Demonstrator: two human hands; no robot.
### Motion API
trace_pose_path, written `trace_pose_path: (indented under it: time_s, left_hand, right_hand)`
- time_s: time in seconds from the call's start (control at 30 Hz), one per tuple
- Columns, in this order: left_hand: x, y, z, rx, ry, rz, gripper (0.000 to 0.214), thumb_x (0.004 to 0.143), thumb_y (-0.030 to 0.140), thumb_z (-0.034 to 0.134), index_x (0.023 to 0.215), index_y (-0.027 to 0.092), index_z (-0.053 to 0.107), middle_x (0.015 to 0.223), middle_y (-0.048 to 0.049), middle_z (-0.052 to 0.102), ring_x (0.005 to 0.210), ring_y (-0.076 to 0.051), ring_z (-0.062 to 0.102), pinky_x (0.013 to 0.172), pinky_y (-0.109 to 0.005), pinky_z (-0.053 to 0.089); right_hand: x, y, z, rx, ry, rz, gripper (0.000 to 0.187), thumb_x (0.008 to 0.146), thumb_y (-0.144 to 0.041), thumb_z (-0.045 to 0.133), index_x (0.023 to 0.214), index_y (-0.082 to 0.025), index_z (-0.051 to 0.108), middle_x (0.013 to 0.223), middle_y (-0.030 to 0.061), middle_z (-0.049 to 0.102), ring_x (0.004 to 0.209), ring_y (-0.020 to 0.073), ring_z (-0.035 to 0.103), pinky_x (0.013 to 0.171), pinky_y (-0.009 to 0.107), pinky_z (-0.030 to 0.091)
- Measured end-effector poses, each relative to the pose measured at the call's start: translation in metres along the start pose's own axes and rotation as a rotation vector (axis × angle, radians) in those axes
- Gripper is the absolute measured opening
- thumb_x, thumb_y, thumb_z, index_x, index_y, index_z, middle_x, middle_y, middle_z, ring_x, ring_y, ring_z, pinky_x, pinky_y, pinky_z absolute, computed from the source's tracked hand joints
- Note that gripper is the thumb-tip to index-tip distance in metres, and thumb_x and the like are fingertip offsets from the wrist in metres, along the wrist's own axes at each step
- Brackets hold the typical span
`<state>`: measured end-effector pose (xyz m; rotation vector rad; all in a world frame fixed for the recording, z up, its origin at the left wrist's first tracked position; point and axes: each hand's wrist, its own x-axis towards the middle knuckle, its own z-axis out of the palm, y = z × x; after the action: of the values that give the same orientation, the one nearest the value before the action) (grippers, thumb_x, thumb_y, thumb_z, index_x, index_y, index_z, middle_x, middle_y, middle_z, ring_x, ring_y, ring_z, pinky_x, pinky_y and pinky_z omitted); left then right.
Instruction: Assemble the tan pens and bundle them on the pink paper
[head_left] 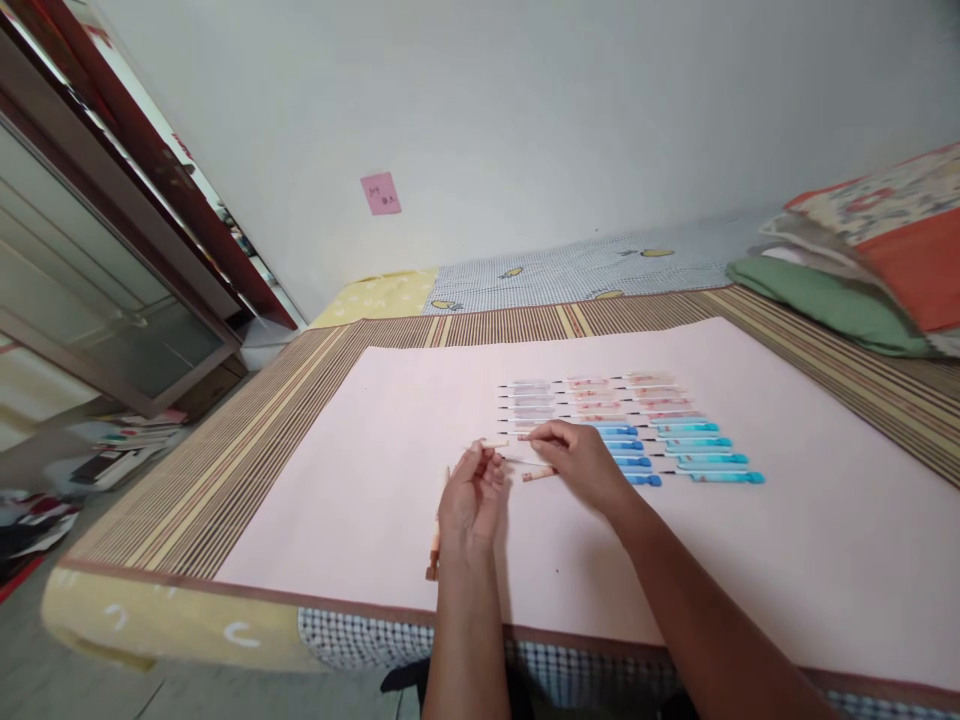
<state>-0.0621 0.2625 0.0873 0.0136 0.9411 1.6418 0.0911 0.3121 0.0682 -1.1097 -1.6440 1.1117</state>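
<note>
Head cam: both hands up close over the pink sheet, mid-frame. L hand is curled, thumb + fingertips pinched on a small pale piece that pokes out past the fingers toward the R hand. A tip-pinch like that suits something so small, I'd say. An orange pen runs along the L wrist's outer side; can't tell if it's tucked in the palm or just lying on the sheet.

R hand, palm down, fingertips closed on the end of a slim pen, right across from the L fingertips, so the two bits nearly meet in the gap between the hands. An orange stub lies just under the R thumb side, w/ a thin rod beside it, both within easy reach.

Beyond the R knuckles: pink pens in neat parallel rows, blue pens on the R hand's outer side, all pointing the same way and grouped by colour, probably so each stays easy to pick out. The striped mat lies under the sheet.
</note>
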Motion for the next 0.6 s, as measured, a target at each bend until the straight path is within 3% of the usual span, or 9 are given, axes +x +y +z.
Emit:
trace_pose_path:
  time_s: [0.13, 0.23, 0.4, 0.53, 0.6]
  left_hand:
    - [0.000, 0.005, -0.002, -0.110, 0.007, 0.015, 0.013, 0.094, 0.012, 0.061, 0.083, 0.011, 0.067, 0.069, -0.0037, 0.068, 0.058, -0.009, 0.065, 0.049, -0.014, 0.049]
    - [0.001, 0.005, -0.005, -0.112, 0.015, 0.014, 0.009, 0.094, 0.012, 0.063, 0.085, 0.011, 0.066, 0.070, -0.0035, 0.068, 0.056, -0.009, 0.064, 0.046, -0.015, 0.047]
    - [0.003, 0.006, -0.008, -0.112, -0.007, 0.000, 0.011, 0.095, 0.013, 0.062, 0.085, 0.011, 0.065, 0.068, -0.0027, 0.067, 0.055, -0.008, 0.062, 0.045, -0.014, 0.045]
    - [0.002, 0.008, -0.008, -0.116, -0.001, -0.005, 0.009, 0.095, 0.013, 0.062, 0.086, 0.011, 0.065, 0.069, -0.0030, 0.067, 0.055, -0.008, 0.062, 0.046, -0.014, 0.046]
    - [0.001, 0.009, -0.007, -0.116, 0.008, -0.005, 0.010, 0.095, 0.013, 0.062, 0.085, 0.012, 0.065, 0.069, -0.0028, 0.067, 0.054, -0.008, 0.062, 0.046, -0.014, 0.045]
  right_hand:
    - [0.003, 0.009, 0.000, -0.616, -0.021, -0.077, 0.021, 0.086, -0.016, 0.051, 0.074, -0.020, 0.068, 0.084, 0.0039, 0.070, 0.078, 0.0170, 0.061, 0.071, 0.028, 0.041]
    - [0.004, 0.007, 0.004, -0.862, -0.101, -0.079, 0.024, 0.086, -0.012, 0.052, 0.068, -0.019, 0.066, 0.082, 0.0052, 0.068, 0.077, 0.0162, 0.059, 0.070, 0.028, 0.035]
    - [0.008, 0.003, 0.010, -0.927, -0.130, -0.078, 0.028, 0.081, -0.008, 0.056, 0.056, -0.018, 0.059, 0.069, 0.0068, 0.064, 0.070, 0.0179, 0.057, 0.065, 0.030, 0.030]
    - [0.007, 0.002, 0.011, -0.905, -0.106, -0.119, 0.019, 0.082, -0.007, 0.054, 0.069, -0.018, 0.063, 0.084, 0.0072, 0.068, 0.081, 0.0196, 0.061, 0.071, 0.030, 0.036]
    - [0.004, -0.001, 0.008, -0.735, -0.047, -0.125, 0.015, 0.085, -0.011, 0.053, 0.077, -0.019, 0.063, 0.084, 0.0041, 0.068, 0.078, 0.0179, 0.061, 0.071, 0.029, 0.040]
